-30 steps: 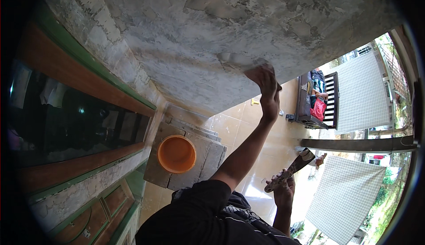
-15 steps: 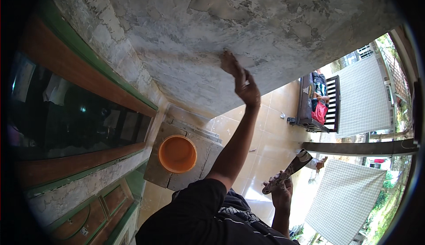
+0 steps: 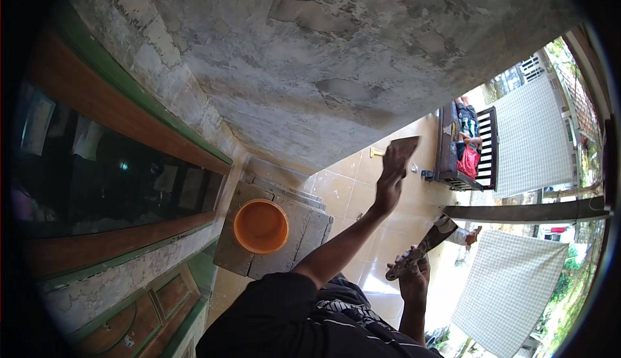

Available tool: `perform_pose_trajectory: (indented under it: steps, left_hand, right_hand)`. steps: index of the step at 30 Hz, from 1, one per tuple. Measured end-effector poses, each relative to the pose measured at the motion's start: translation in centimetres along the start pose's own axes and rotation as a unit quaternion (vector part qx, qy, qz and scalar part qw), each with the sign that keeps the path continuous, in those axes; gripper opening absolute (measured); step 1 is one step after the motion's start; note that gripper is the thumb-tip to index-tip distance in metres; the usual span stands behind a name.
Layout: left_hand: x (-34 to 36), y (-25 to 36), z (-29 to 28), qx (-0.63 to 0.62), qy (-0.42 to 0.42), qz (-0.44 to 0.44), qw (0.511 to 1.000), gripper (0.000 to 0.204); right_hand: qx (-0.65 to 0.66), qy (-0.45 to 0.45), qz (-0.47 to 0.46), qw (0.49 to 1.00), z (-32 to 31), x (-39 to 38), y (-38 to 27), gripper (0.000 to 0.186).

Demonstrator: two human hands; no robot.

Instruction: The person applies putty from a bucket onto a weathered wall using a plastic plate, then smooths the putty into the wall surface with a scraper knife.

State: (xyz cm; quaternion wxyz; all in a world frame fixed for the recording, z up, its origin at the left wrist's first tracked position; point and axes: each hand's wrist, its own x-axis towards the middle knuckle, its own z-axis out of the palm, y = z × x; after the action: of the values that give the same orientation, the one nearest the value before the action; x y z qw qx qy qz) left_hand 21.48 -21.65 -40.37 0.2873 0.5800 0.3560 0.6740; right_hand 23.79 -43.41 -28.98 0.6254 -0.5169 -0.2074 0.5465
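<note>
1. Holding a flat, thin, brown piece (image 3: 406, 143), the left hand (image 3: 390, 180) is stretched out on a bent-looking wrist, with its arm slanting up from a black short sleeve (image 3: 259, 313).
2. The right hand (image 3: 415, 279) is lower and closer to the body. Its fingers wrap the messy handle of a wide, dark metal scraper (image 3: 442, 230), blade pointing up and away.
3. The big grey plaster wall (image 3: 291, 67) is rough and patchy, with darker spots and peeled bits.
4. A round orange bucket (image 3: 260, 215) stands on grey wooden boards (image 3: 309, 228), over a shiny tan tile floor (image 3: 362, 183).
5. On the left is a dark glass window (image 3: 116, 164) with a brown and green frame. On the right are a dark wooden bench (image 3: 446, 141) with slats, red cloth (image 3: 467, 158) on it, and a pale checked sheet (image 3: 527, 144).
6. The wall's slanting edge is just beside the brown piece; I can't tell if they touch.
7. Floor shows between the two hands, and the bucket is well apart from both.
</note>
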Motion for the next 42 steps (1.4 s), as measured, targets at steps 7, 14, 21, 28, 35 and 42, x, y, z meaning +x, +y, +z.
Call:
perform_pose_trajectory:
  steps: [7, 14, 21, 28, 35, 42]
  left_hand:
    - [2.0, 5.9, -11.5, -0.291, 0.055, -0.454, 0.84, 0.013]
    - [8.0, 10.8, -18.9, -0.287, -0.121, -0.545, 0.778, 0.02]
    - [10.8, 12.8, -22.3, -0.373, -0.157, -0.533, 0.743, 0.021]
    - [11.5, 13.2, -24.9, -0.382, -0.129, -0.5, 0.767, 0.02]
    - [10.5, 14.8, -23.4, -0.284, -0.038, -0.362, 0.887, 0.026]
    - [6.7, 16.1, -22.9, -0.112, -0.05, -0.236, 0.964, 0.027]
  right_hand:
    - [-0.089, -0.011, -0.007, 0.996, 1.8, 1.9, -0.5, 0.049]
    - [-0.259, 0.039, -0.109, 0.959, 5.4, 4.3, -0.8, 0.031]
    - [-0.57, 0.108, -0.422, 0.697, 6.3, 5.0, -1.2, 0.027]
    - [-0.417, 0.085, -0.228, 0.876, 6.8, 1.7, -1.7, 0.021]
    - [-0.146, -0.176, 0.074, 0.971, 8.1, -1.3, -4.1, 0.04]
    - [-0.149, -0.17, 0.072, 0.971, 8.2, -0.3, -3.6, 0.041]
